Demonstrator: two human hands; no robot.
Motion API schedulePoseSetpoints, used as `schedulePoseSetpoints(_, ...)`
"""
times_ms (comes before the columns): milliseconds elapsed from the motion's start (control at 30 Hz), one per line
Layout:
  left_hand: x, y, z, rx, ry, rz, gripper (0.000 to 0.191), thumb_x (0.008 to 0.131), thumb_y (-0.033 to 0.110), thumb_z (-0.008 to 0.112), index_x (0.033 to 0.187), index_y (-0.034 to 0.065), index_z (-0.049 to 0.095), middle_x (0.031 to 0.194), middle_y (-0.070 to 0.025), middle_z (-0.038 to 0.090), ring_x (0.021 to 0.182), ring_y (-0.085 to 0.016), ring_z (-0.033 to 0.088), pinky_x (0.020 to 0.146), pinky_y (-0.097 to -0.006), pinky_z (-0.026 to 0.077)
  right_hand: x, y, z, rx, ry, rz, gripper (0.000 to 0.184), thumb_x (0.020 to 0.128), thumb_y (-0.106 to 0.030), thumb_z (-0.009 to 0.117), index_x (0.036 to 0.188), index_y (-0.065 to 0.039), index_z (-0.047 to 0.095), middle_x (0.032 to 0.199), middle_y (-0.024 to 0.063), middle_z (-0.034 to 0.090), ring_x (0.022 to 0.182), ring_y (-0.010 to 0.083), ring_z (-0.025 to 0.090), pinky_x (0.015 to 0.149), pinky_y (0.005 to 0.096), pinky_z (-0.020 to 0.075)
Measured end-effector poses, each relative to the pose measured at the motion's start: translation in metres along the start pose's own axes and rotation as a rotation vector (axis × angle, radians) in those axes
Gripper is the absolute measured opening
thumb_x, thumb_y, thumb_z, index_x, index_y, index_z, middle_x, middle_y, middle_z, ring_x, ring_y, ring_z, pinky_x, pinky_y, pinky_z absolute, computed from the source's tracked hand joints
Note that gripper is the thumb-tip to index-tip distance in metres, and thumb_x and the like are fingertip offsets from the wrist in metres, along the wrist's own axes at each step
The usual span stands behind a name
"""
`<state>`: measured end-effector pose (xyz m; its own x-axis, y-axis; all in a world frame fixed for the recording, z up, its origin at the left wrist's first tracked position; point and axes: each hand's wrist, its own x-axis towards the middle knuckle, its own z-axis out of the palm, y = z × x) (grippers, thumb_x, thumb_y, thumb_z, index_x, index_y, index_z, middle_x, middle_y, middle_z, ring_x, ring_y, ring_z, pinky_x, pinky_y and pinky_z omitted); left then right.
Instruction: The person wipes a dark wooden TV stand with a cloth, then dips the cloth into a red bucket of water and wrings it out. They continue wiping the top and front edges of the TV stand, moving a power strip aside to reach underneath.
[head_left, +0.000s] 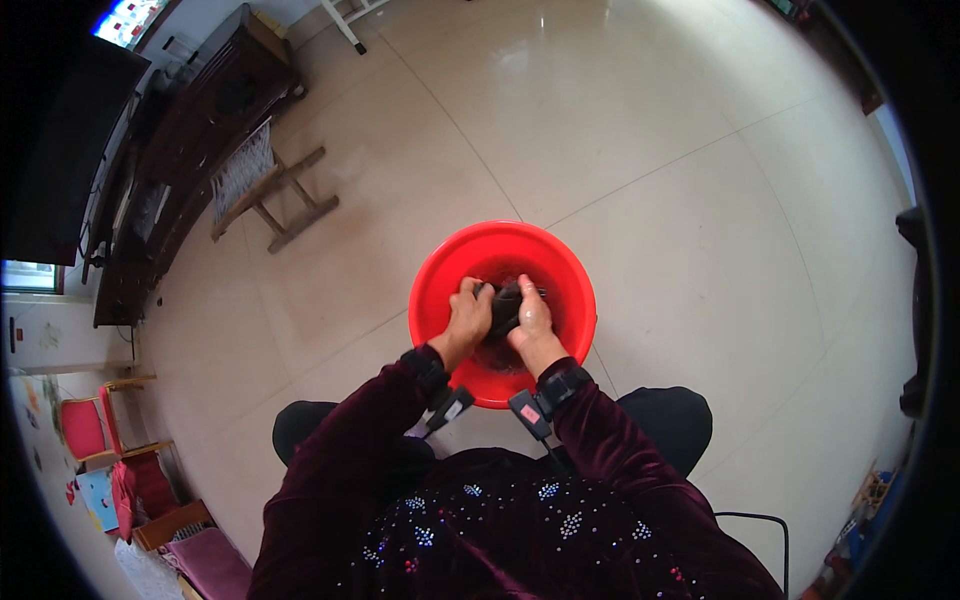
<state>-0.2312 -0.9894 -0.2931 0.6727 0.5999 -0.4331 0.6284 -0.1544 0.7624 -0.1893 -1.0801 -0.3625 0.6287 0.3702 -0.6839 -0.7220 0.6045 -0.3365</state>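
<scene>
A round red plastic basin (442, 255) stands on the tiled floor between my knees, with dark-looking water in its bottom. Over the water I hold a wet, dark cloth (506, 307), bunched up between both hands. My left hand (469, 313) grips its left side with bent fingers. On the other side, my right hand (534, 319) has its thumb pointing away from me and some suds or water on its skin. The fingertips of the right hand are hidden behind the cloth. What kind of cloth article it is cannot be made out.
A wooden folding stool (277, 187) with a woven seat lies ahead to the left, near a dark wooden TV cabinet (217, 97). Red chairs (86, 427) stand at far left. Black straps with small devices (562, 386) sit on both wrists; a black cable (784, 540) runs at lower right.
</scene>
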Motion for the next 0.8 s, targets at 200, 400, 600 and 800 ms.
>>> schedulePoseSetpoints(200,-0.032,0.020,0.014,0.138,-0.008,0.466,0.034,0.093,0.030,0.056,0.097,-0.0037,0.058,0.077,-0.0266,0.062,0.073,-0.042,0.061,0.066,-0.0463,0.048,-0.017,-0.003,0.004,-0.066,0.108,0.135,0.042,0.085,-0.049,0.062,0.092,-0.008,0.060,0.095,0.0105,0.062,0.086,0.0253,0.060,0.076,0.0400,0.0508)
schedulePoseSetpoints(400,-0.010,0.025,-0.008,0.165,-0.017,0.375,0.042,0.096,0.035,0.047,0.107,-0.0057,0.054,0.093,-0.0340,0.062,0.095,-0.047,0.061,0.081,-0.0480,0.048,-0.013,-0.008,0.025,-0.012,0.084,0.142,0.045,0.082,-0.043,0.068,0.104,-0.005,0.061,0.101,0.0106,0.063,0.086,0.0266,0.062,0.080,0.0416,0.0519)
schedulePoseSetpoints(600,-0.047,0.014,0.007,0.207,-0.215,0.111,0.056,0.094,0.045,0.048,0.125,-0.0016,0.043,0.109,-0.0351,0.057,0.103,-0.049,0.058,0.090,-0.0472,0.045,-0.023,-0.003,0.000,-0.127,0.274,0.216,0.049,0.090,-0.050,0.059,0.108,-0.004,0.060,0.102,0.0128,0.064,0.089,0.0293,0.061,0.083,0.0451,0.0502)
schedulePoseSetpoints(800,0.003,0.000,-0.021,0.183,-0.178,-0.215,0.077,0.092,0.057,0.047,0.138,-0.0018,0.028,0.134,-0.0374,0.041,0.120,-0.050,0.048,0.090,-0.0603,0.046,-0.003,0.005,0.002,-0.667,0.407,0.051,0.064,0.089,-0.044,0.064,0.128,0.005,0.050,0.123,0.0177,0.059,0.110,0.0288,0.057,0.093,0.0401,0.0459)
